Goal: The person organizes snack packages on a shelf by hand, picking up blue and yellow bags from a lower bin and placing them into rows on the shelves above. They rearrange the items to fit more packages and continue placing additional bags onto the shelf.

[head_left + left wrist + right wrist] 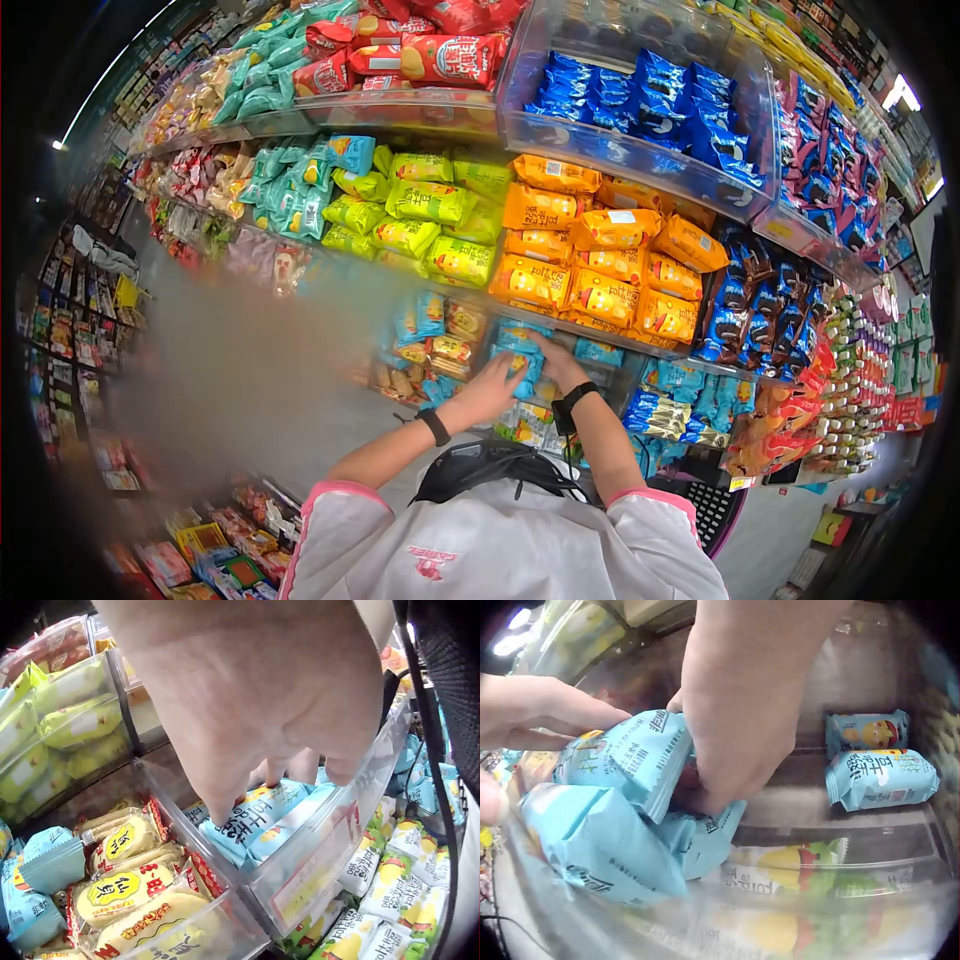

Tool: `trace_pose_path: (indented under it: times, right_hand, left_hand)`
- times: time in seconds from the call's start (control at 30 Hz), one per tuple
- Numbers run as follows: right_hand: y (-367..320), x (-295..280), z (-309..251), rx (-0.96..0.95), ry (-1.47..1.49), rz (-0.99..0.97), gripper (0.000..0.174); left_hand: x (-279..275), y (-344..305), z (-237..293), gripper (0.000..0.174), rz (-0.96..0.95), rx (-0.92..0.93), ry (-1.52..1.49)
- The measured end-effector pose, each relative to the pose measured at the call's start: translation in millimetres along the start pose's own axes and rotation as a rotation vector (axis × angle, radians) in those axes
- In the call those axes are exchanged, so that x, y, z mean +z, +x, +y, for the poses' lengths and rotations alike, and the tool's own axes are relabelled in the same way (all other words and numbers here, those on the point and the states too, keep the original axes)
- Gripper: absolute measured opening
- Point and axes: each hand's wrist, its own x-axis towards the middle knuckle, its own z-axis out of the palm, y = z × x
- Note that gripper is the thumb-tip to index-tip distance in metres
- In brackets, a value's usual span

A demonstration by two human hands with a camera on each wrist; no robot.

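Both hands are in a clear bin holding light-blue snack packets. My left hand [487,392] lies over the packets; in the right wrist view its fairly straight fingers [555,712] rest along the upper blue snack packet [626,761], the thumb apart at the left edge. From above, my right hand [739,727] reaches down beside that packet's crimped end, its fingertips hidden behind the packets; I cannot tell whether they grip one. A second blue packet [604,844] leans in front. In the left wrist view, blue packets [255,817] lie beneath the left palm.
Two more blue packets [881,776] lie farther along the bin. A clear divider [217,862] separates yellow-label rice crackers [127,885]. White-and-green packets [382,885] fill a lower bin. Above are orange packets [600,260] and lime-green packets [425,205]. A blur covers the head view's left side.
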Motion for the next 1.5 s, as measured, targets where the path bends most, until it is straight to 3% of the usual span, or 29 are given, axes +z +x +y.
trace_pose_path:
  times: [0.23, 0.4, 0.5, 0.6, 0.7, 0.8, 0.87, 0.97, 1.07, 1.17, 1.3, 1.4, 1.5]
  right_hand:
    - [2, 3, 1, 0.041, 0.045, 0.020, 0.041]
    - [52, -28, 31, 0.018, 0.040, 0.093, 0.039]
    - [71, -47, 49, -0.087, -0.303, 0.209, 0.051]
    - [10, -9, 0, 0.059, -0.855, 0.324, 0.069]
    - [-1, -2, 0, -0.191, -0.972, 0.453, 0.078]
    - [4, -2, -2, -0.118, -1.125, 0.443, 0.072]
    - [7, -5, 4, -0.220, -1.052, 0.508, 0.060]
    - [20, -16, 15, -0.534, -0.903, 0.588, 0.044]
    - [38, -29, 19, -0.678, -0.937, 0.642, 0.030]
    - [45, -33, 24, -0.726, -1.103, 0.681, 0.027]
    - [28, -30, 11, -0.638, -0.927, 0.497, 0.034]
    - [55, -50, 22, -0.965, -1.168, 0.564, 0.033]
    - [33, -46, 9, -0.622, -1.069, 0.384, 0.039]
  left_hand:
    - [-7, -3, 7, 0.065, -0.036, 0.003, 0.088]
    - [-8, -3, 4, 0.066, -0.032, 0.014, 0.089]
    - [0, 0, -3, 0.066, 0.003, 0.015, 0.057]
    - [6, 5, -6, 0.068, -0.027, -0.010, 0.050]
    - [11, 7, -6, 0.071, -0.064, -0.033, 0.073]
    - [17, 6, -3, 0.076, -0.074, -0.047, 0.100]
    - [15, 4, -2, 0.080, -0.083, -0.044, 0.110]
    - [12, 3, 3, 0.083, -0.129, -0.049, 0.104]
    - [11, 3, -2, 0.082, -0.149, -0.046, 0.054]
    - [16, 0, -11, 0.081, -0.150, -0.052, 0.020]
    - [13, 2, -6, 0.081, -0.125, -0.054, 0.043]
    - [14, 1, -1, 0.082, -0.126, -0.066, 0.072]
    - [10, 5, -1, 0.085, -0.137, -0.060, 0.119]
